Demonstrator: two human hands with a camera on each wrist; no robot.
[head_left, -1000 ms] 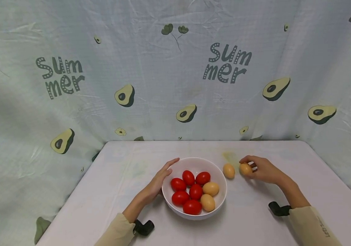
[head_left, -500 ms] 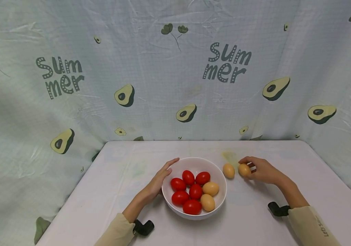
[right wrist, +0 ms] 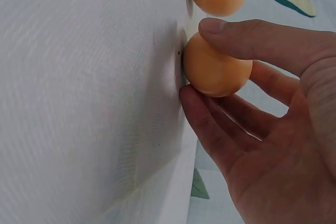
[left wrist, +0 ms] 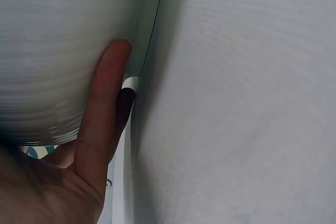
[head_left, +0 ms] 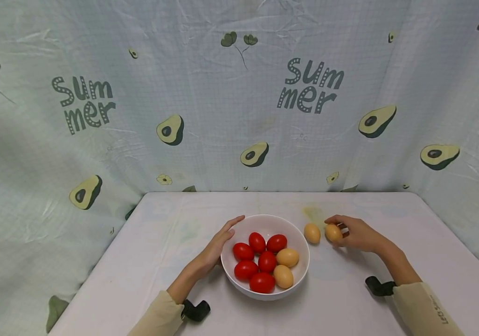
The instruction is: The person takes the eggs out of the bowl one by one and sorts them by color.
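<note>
A white bowl (head_left: 298, 228) stands on the table, holding several red egg-shaped pieces (head_left: 267, 262) and two light brown eggs (head_left: 283, 276). My left hand (head_left: 216, 247) rests against the bowl's left side. The left wrist view has its fingers (left wrist: 100, 114) extended along the outer wall (left wrist: 58, 45). To the right of the bowl, my right hand (head_left: 358, 232) holds another brown egg (right wrist: 215, 69) low over the table, thumb across it and the other fingers curled around its far side. A further brown egg (head_left: 312, 233) lies between the bowl and that hand.
The table (head_left: 172, 224) has a white cloth with a yellowish stain near the loose egg. A pale curtain (head_left: 214, 93) printed with avocados hangs behind and beside it. A black wrist mount (head_left: 196, 311) sits on each forearm.
My right hand has shifted slightly left with the egg it holds, toward the loose egg. My left hand and the bowl have stayed where they were.
</note>
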